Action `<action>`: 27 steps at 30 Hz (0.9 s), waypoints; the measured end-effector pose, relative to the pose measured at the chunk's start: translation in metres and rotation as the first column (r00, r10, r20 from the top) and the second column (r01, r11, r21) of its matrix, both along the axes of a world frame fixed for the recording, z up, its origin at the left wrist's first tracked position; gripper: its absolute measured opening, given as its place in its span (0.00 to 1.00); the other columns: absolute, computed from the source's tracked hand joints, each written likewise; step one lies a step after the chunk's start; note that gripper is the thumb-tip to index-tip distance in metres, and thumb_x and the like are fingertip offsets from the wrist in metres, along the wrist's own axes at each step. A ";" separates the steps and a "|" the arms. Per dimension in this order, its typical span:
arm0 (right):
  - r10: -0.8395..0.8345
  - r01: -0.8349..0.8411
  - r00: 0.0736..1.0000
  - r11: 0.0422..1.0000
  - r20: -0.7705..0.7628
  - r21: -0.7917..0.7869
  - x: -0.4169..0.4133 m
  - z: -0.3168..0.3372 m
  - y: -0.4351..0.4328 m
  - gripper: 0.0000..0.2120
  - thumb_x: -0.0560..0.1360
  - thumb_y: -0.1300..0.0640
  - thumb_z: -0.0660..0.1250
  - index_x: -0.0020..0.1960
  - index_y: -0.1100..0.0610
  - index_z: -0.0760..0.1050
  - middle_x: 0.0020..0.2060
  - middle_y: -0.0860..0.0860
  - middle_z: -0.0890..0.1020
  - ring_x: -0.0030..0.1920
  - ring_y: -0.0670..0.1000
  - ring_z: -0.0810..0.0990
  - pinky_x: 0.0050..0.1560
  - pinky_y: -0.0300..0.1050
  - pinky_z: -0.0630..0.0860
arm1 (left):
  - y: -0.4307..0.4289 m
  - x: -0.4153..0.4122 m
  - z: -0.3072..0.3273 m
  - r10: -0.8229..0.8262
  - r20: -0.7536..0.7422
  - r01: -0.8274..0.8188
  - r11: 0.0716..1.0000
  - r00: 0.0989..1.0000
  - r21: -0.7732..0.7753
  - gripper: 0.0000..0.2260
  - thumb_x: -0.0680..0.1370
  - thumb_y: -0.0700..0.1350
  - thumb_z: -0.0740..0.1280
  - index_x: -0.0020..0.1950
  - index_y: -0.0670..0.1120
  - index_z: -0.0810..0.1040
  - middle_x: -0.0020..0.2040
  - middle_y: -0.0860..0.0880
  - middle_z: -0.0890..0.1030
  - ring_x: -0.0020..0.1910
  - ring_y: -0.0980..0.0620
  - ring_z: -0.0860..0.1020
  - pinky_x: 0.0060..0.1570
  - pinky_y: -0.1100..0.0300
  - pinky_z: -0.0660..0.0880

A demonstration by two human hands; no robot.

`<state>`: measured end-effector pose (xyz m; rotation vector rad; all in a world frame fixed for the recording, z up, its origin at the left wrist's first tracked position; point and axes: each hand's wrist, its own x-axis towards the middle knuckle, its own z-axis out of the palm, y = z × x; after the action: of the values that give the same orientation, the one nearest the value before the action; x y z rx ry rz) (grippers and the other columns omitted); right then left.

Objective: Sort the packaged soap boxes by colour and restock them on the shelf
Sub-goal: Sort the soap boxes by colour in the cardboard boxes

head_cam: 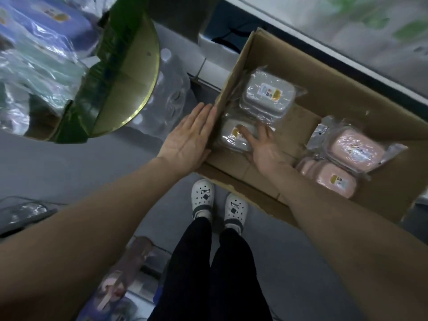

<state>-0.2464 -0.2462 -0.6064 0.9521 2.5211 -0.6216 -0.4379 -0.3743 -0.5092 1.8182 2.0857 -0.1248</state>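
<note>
Head view, looking straight down at an open cardboard box on a grey floor.

Inside the box, against its left wall, lie grey soap boxes in clear plastic wrap: a small stack farther from the person and a single grey soap box nearer. On the right side of the box are pink soap boxes, also wrapped, overlapping one another.

The left hand is outside the box, palm up and fingers straight and together, with its fingertips touching the box's left wall. The right hand reaches into the box with its fingers spread and laid on the nearer grey soap box. The fingers are not closed around it.

Just in front of the box's near edge stand the person's feet in white clogs, below black trousers.

Left of the box is a plastic-wrapped pack of clear bottles. Farther left is a round green and gold object, and beyond it are blurred blue wrapped packages and pale green wrapped packages.
</note>
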 end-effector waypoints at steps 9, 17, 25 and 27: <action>0.093 -0.094 0.995 0.994 0.039 0.051 0.004 0.056 0.007 0.36 0.77 0.54 0.66 0.80 0.51 0.50 0.76 0.59 0.56 0.75 0.61 0.57 0.67 0.54 0.68 | 0.010 0.010 0.023 0.058 -0.016 -0.058 0.997 0.998 -0.047 0.38 0.79 0.50 0.63 0.78 0.40 0.43 0.79 0.41 0.50 0.78 0.43 0.46 0.76 0.52 0.46; 0.252 -0.238 0.968 0.926 -0.009 0.294 0.021 0.210 0.022 0.32 0.76 0.50 0.69 0.75 0.61 0.64 0.70 0.61 0.70 0.69 0.62 0.70 0.63 0.55 0.71 | 0.014 0.017 0.127 0.046 -0.074 -0.041 0.997 0.996 0.064 0.26 0.78 0.49 0.64 0.74 0.42 0.64 0.70 0.42 0.70 0.71 0.41 0.66 0.70 0.48 0.63; 0.534 -0.397 0.838 0.738 -0.112 0.547 0.001 0.365 0.019 0.29 0.72 0.49 0.71 0.69 0.62 0.72 0.62 0.62 0.77 0.60 0.63 0.77 0.60 0.58 0.75 | -0.027 -0.008 0.277 0.056 -0.182 0.013 0.933 0.982 0.360 0.20 0.71 0.46 0.73 0.61 0.42 0.78 0.56 0.41 0.80 0.54 0.39 0.79 0.55 0.48 0.76; 0.590 -0.399 0.793 0.694 -0.155 0.599 -0.014 0.398 0.015 0.30 0.72 0.49 0.71 0.69 0.62 0.71 0.61 0.62 0.77 0.59 0.64 0.77 0.60 0.59 0.74 | -0.042 -0.019 0.308 0.097 -0.221 0.003 0.912 0.970 0.410 0.19 0.71 0.46 0.73 0.61 0.43 0.78 0.56 0.42 0.80 0.54 0.39 0.79 0.55 0.48 0.76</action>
<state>-0.2608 -0.2315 -0.2083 0.2412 3.1649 0.1412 -0.4570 -0.4167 -0.2013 2.0708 2.4700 0.1251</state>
